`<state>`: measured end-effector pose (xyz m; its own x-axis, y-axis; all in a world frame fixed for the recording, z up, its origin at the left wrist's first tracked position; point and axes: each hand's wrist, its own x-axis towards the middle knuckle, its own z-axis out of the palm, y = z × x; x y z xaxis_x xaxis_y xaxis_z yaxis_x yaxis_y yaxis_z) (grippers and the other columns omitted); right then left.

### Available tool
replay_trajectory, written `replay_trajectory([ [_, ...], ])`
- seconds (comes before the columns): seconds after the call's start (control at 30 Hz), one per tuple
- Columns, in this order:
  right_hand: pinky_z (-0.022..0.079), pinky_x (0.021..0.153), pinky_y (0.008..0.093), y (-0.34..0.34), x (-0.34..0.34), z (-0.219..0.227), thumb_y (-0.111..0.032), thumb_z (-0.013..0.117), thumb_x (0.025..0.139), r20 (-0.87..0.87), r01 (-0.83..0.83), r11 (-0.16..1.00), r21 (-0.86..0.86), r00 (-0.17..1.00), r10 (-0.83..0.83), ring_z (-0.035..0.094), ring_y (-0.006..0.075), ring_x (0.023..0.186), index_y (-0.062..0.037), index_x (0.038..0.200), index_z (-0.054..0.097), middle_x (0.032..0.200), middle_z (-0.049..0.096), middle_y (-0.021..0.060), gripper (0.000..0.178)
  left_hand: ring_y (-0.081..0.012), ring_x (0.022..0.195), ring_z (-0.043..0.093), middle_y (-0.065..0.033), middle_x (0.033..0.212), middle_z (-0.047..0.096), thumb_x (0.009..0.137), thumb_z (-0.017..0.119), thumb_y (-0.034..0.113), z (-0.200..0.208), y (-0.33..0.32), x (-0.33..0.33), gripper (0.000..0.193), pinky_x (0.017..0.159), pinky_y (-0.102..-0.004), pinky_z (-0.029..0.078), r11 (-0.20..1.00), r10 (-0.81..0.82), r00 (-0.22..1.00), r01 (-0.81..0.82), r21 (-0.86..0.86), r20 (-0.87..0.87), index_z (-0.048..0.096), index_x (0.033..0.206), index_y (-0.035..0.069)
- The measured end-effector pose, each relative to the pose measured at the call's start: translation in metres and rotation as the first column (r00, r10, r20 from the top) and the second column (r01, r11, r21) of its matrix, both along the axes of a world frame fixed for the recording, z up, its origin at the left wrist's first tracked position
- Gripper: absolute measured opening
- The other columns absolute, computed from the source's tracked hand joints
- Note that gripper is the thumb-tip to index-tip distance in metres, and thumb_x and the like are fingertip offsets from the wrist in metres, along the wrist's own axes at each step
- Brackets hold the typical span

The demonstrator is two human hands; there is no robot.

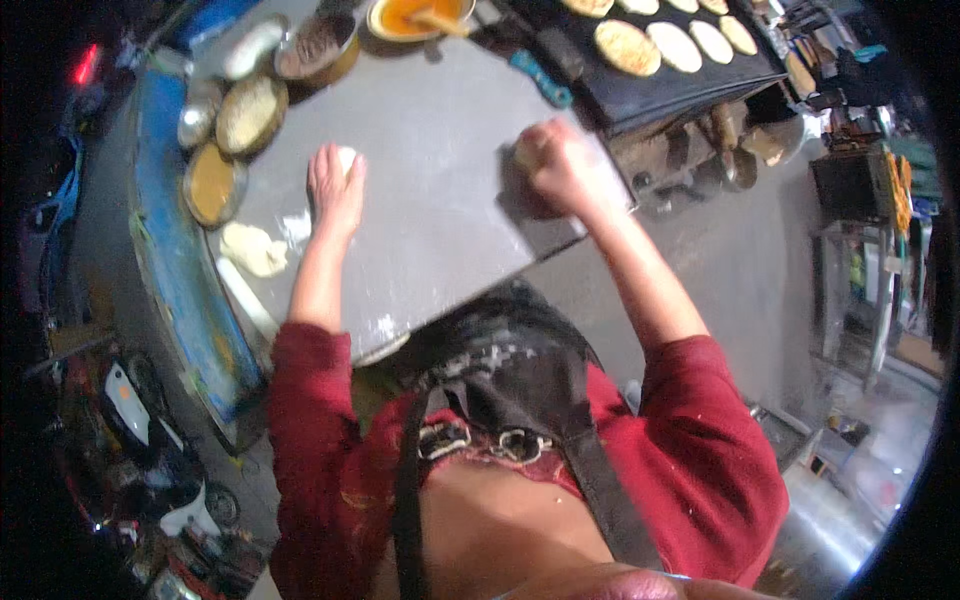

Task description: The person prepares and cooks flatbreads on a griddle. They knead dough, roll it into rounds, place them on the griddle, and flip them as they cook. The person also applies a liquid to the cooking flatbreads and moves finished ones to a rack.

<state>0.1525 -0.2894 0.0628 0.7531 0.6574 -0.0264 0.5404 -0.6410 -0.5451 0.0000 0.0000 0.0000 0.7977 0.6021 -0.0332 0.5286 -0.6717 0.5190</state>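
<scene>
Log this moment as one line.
left hand: at small white piece | right hand: blurred, hold unclear | dough lump: on grey worktop | flatbreads: on black griddle

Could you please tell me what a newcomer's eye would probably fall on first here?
Probably the pale flatbreads on the black griddle at the upper right, then the bowl of orange liquid at the top edge. Next might come the two hands over the grey worktop: the left hand with a pale piece between thumb and fingers, the right hand blurred near the worktop's right side.
</scene>
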Motion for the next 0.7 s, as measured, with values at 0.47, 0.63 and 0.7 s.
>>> replay_trajectory([
  [0.47,0.052,0.084,0.0354,-0.016,0.048,0.033,-0.014,0.069,0.081,0.099,-0.073,0.914,0.398,0.994,0.037,0.062,0.0251,0.101,-0.0069,0.109,0.065,0.106,0.062,0.0125,0.029,-0.0379,0.133,0.033,-0.0222,0.141,0.039,0.092,0.049,0.015,0.028,-0.171,-0.082,0.049,0.111,-0.0456,0.023,0.968,0.193,0.923,-0.122,-0.221,0.334,0.039,0.136,-0.001],
  [0.63,0.045,0.095,0.0419,-0.001,0.216,0.01,-0.039,0.066,0.083,0.302,0.177,0.982,0.061,0.935,-0.187,0.056,0.0362,0.11,-0.0017,0.127,0.05,0.122,0.055,0.023,0.06,-0.0396,0.134,0.031,-0.0231,0.142,0.037,0.095,0.043,0.02,0.005,-0.198,-0.075,0.048,0.111,-0.0483,0.022,0.958,0.242,0.881,-0.283,0.042,0.407,0.038,0.136,-0.004],
  [0.7,0.045,0.095,0.0428,0.024,0.267,-0.001,-0.047,0.062,0.083,0.621,0.181,0.982,0.043,0.765,-0.169,0.056,0.0356,0.11,-0.0011,0.133,0.043,0.124,0.052,0.0249,0.07,-0.0394,0.134,0.031,-0.0237,0.142,0.037,0.096,0.042,0.022,-0.001,-0.204,-0.061,0.049,0.111,-0.0478,0.022,0.923,0.362,0.804,-0.38,-0.06,0.472,0.037,0.136,-0.005],
])
